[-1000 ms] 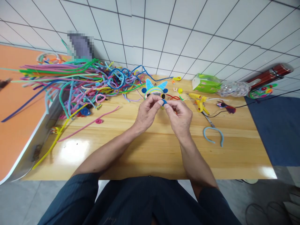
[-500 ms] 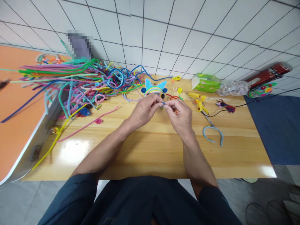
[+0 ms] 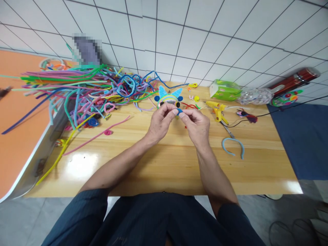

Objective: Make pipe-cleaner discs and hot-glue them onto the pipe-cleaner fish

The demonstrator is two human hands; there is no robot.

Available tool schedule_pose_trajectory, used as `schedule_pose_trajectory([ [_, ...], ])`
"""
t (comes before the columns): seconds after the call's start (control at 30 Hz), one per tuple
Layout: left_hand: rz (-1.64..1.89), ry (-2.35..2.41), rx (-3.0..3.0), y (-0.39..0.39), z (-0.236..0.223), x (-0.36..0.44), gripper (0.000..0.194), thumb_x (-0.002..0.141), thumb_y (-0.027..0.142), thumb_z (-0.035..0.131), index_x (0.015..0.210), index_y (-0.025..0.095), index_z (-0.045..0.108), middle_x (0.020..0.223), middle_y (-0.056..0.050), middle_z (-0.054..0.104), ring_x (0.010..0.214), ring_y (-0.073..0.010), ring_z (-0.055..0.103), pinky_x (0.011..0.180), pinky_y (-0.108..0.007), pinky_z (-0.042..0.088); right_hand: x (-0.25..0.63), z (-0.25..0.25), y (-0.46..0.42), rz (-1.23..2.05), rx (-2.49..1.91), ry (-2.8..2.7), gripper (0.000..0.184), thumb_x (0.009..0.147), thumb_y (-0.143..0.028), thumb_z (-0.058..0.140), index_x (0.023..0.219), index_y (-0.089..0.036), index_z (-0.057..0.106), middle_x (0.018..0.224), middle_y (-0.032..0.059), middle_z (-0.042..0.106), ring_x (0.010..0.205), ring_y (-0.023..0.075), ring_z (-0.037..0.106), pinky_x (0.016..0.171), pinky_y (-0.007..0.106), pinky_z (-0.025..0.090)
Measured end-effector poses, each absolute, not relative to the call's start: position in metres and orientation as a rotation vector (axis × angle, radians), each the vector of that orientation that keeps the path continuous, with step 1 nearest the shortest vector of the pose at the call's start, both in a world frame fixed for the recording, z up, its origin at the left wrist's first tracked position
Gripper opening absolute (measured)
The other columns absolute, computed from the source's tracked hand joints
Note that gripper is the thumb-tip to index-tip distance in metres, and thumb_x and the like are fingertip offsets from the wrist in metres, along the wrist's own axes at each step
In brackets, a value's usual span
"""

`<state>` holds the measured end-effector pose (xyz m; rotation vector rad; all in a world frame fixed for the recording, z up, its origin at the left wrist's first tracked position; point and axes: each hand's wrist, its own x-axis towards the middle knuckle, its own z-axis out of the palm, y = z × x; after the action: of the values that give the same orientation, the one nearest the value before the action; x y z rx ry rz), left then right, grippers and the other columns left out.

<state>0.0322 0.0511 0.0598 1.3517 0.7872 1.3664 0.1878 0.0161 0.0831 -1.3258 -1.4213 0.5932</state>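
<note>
Between my fingertips is a small blue piece of pipe cleaner (image 3: 179, 111), mostly covered. My left hand (image 3: 162, 123) pinches it from one side, and my right hand (image 3: 196, 126) grips the other side with thumb and fingers. Just beyond the hands stands a pipe-cleaner figure (image 3: 170, 97) with light-blue pointed ears, dark-blue round discs and striped bands; its lower part is hidden by my hands. Some red pipe-cleaner bits (image 3: 190, 106) lie behind my right hand.
A large tangle of coloured pipe cleaners (image 3: 102, 85) fills the left back. To the right are a yellow glue gun (image 3: 217, 110) with a cord, scissors (image 3: 228, 131), a light-blue headband-like arc (image 3: 233, 140), a green packet (image 3: 225, 90) and a red thermos (image 3: 294, 82).
Both hands have shifted slightly, the left one tilting more upright. More of the blue piece now shows between the fingertips, and more of the figure behind is visible.
</note>
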Motion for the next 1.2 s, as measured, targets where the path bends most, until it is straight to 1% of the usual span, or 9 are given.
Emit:
schedule_pose_trajectory([
  [0.13, 1.352, 0.749, 1.299, 0.051, 0.057, 0.035, 0.047, 0.096, 0.068, 0.079, 0.095, 0.022, 0.07, 0.077, 0.002, 0.063, 0.067, -0.0124, 0.053, 0.065, -0.027, 0.048, 0.189, 0.086, 0.016, 0.529, -1.303, -1.438, 0.019, 0.096, -0.044, 0.078, 0.088, -0.027, 0.083, 0.084, 0.0002, 0.076, 0.076, 0.0164, 0.065, 0.07, 0.032, 0.053],
  [0.33, 1.298, 0.794, 1.708, 0.061, 0.068, 0.017, 0.03, 0.101, 0.051, 0.077, 0.104, 0.021, 0.075, 0.096, -0.005, 0.075, 0.079, -0.0161, 0.061, 0.076, -0.031, 0.05, 0.195, 0.091, 0.016, 0.434, -1.326, -1.543, 0.017, 0.096, -0.036, 0.077, 0.083, -0.026, 0.081, 0.075, -0.0013, 0.067, 0.069, 0.0156, 0.058, 0.067, 0.032, 0.049],
  [0.43, 1.259, 0.789, 1.91, 0.066, 0.075, 0.009, 0.02, 0.103, 0.041, 0.073, 0.098, 0.022, 0.075, 0.094, -0.005, 0.076, 0.082, -0.0178, 0.063, 0.081, -0.033, 0.051, 0.195, 0.092, 0.015, 0.4, -1.343, -1.61, 0.017, 0.097, -0.036, 0.076, 0.084, -0.027, 0.081, 0.078, -0.0007, 0.069, 0.069, 0.0154, 0.058, 0.07, 0.033, 0.052],
  [0.5, 1.25, 0.79, 1.955, 0.067, 0.075, 0.007, 0.021, 0.105, 0.038, 0.07, 0.092, 0.022, 0.072, 0.09, -0.005, 0.075, 0.082, -0.0185, 0.063, 0.082, -0.034, 0.051, 0.194, 0.092, 0.014, 0.4, -1.345, -1.629, 0.016, 0.098, -0.036, 0.076, 0.085, -0.027, 0.082, 0.08, -0.0004, 0.071, 0.07, 0.0156, 0.06, 0.072, 0.033, 0.054],
  [0.67, 1.314, 0.83, 1.836, 0.064, 0.069, 0.012, 0.025, 0.106, 0.043, 0.069, 0.092, 0.022, 0.068, 0.09, -0.004, 0.073, 0.085, -0.0187, 0.064, 0.083, -0.034, 0.051, 0.194, 0.088, 0.016, 0.545, -1.361, -1.571, 0.014, 0.098, -0.038, 0.076, 0.096, -0.027, 0.084, 0.084, -0.0002, 0.076, 0.074, 0.016, 0.065, 0.073, 0.033, 0.055],
  [0.87, 1.394, 0.838, 1.577, 0.055, 0.059, 0.027, 0.029, 0.107, 0.049, 0.069, 0.097, 0.022, 0.069, 0.094, -0.004, 0.073, 0.088, -0.0175, 0.065, 0.085, -0.033, 0.052, 0.188, 0.077, 0.018, 0.768, -1.299, -1.369, 0.022, 0.092, -0.046, 0.081, 0.1, -0.026, 0.083, 0.096, 0.0021, 0.085, 0.08, 0.0169, 0.073, 0.077, 0.034, 0.06],
  [1.03, 1.382, 0.797, 1.492, 0.053, 0.056, 0.031, 0.035, 0.106, 0.056, 0.069, 0.1, 0.022, 0.069, 0.094, -0.003, 0.073, 0.084, -0.0159, 0.065, 0.081, -0.03, 0.054, 0.187, 0.081, 0.017, 0.775, -1.314, -1.342, 0.02, 0.09, -0.043, 0.078, 0.094, -0.023, 0.08, 0.078, -0.0019, 0.078, 0.064, 0.0123, 0.061, 0.063, 0.028, 0.051],
  [1.1, 1.363, 0.777, 1.615, 0.055, 0.059, 0.027, 0.03, 0.107, 0.051, 0.069, 0.105, 0.021, 0.071, 0.096, -0.004, 0.075, 0.083, -0.0158, 0.066, 0.079, -0.03, 0.054, 0.189, 0.086, 0.016, 0.712, -1.339, -1.392, 0.016, 0.091, -0.038, 0.074, 0.09, -0.023, 0.079, 0.074, -0.0031, 0.073, 0.061, 0.0114, 0.057, 0.061, 0.028, 0.048],
  [1.2, 1.34, 0.761, 1.933, 0.06, 0.064, 0.017, 0.019, 0.108, 0.039, 0.069, 0.11, 0.021, 0.073, 0.103, -0.006, 0.077, 0.09, -0.018, 0.069, 0.083, -0.032, 0.056, 0.193, 0.094, 0.013, 0.521, -1.371, -1.525, 0.012, 0.092, -0.031, 0.071, 0.085, -0.024, 0.077, 0.076, -0.0023, 0.071, 0.064, 0.0126, 0.057, 0.065, 0.03, 0.048],
])
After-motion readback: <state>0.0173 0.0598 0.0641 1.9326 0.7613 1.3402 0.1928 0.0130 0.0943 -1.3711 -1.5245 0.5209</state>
